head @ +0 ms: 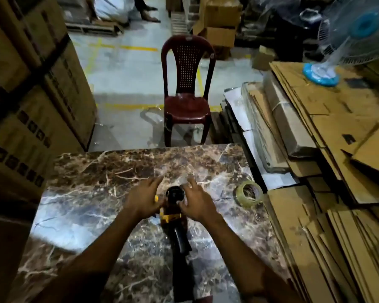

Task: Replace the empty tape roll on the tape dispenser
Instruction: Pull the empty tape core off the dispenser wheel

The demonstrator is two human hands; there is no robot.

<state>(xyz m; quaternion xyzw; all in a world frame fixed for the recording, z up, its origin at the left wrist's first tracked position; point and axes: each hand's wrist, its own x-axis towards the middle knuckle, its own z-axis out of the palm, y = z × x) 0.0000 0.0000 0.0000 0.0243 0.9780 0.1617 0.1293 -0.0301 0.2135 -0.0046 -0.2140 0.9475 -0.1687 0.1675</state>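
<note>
With our left hand (143, 199) and right hand (196, 202) open-fingered beside the black-and-yellow plastic tape dispenser (173, 213), we should steady it before fetching the clear tape roll (248, 193) to our right.

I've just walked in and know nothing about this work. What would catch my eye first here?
Two bare hands, the left hand and right hand, meet around a black and yellow tape dispenser lying on a marble-patterned table. A roll of clear tape lies near the table's right edge. Beyond the table stands an empty maroon plastic chair, between stacked cardboard boxes and flattened cardboard.
</note>
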